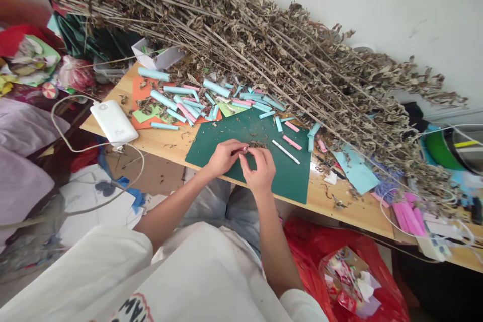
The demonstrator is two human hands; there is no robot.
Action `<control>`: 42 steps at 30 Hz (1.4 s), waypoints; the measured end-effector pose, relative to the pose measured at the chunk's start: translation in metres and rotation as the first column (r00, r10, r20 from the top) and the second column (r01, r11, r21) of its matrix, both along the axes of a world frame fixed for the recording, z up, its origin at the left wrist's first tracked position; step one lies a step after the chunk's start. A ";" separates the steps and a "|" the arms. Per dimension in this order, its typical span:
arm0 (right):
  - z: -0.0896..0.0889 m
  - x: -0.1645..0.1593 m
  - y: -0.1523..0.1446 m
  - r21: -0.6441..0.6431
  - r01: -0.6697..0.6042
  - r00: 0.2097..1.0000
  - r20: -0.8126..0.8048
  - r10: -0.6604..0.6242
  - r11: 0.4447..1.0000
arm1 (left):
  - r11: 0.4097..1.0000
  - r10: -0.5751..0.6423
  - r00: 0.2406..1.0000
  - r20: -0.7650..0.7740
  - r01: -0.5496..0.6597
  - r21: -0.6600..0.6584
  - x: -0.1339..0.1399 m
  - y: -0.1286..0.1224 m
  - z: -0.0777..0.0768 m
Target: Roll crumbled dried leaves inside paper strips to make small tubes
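Observation:
Over the near edge of a dark green cutting mat (283, 181), my left hand (225, 157) and my right hand (260, 168) meet at the fingertips. Both are closed in a pinch on a small pinkish piece (245, 149), mostly hidden by the fingers; its kind is unclear. Dry leaf crumbs (256, 144) lie just behind the fingertips. To the right of my right hand a thin white stick (286, 152) rests on the mat. Pink paper rolls (292, 142) and blue paper rolls (216, 88) are scattered at the mat's far side and to its left.
A big heap of dried leafy stalks (234, 35) spans the back of the wooden table (169, 146). At left lies a white power bank (114, 122) with a cable. Blue paper (356, 168) lies at right. Below hangs a red plastic bag (309, 246) holding wrappers.

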State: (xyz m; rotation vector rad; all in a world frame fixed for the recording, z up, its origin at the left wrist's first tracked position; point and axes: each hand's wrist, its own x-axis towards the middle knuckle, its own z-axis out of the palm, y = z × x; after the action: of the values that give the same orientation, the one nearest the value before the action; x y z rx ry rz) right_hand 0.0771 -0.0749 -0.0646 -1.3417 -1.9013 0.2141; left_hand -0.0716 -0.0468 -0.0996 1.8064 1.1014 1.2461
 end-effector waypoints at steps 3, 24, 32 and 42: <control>0.003 0.001 0.001 -0.063 -0.033 0.999 0.023 0.035 0.997 | 1.000 0.012 1.000 -0.005 -0.012 0.000 0.000 0.000 0.000; -0.004 -0.009 0.021 -0.477 -0.144 0.791 -0.582 -0.190 0.867 | 1.000 -0.007 1.000 0.003 0.007 -0.024 0.001 0.000 0.004; 0.013 0.028 0.070 -0.251 0.078 0.995 0.074 -0.061 0.965 | 0.998 0.046 0.998 -0.036 -0.047 -0.036 0.002 0.000 0.005; 0.013 0.032 0.096 -0.323 0.038 0.946 0.317 0.070 0.946 | 0.998 0.058 0.998 -0.028 -0.059 -0.034 0.003 0.000 0.006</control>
State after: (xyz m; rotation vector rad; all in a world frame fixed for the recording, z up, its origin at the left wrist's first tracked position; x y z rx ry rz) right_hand 0.1089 0.0210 -0.0514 -1.6643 -2.2243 0.3458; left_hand -0.0688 -0.0469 -0.0937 1.7812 1.1913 1.2320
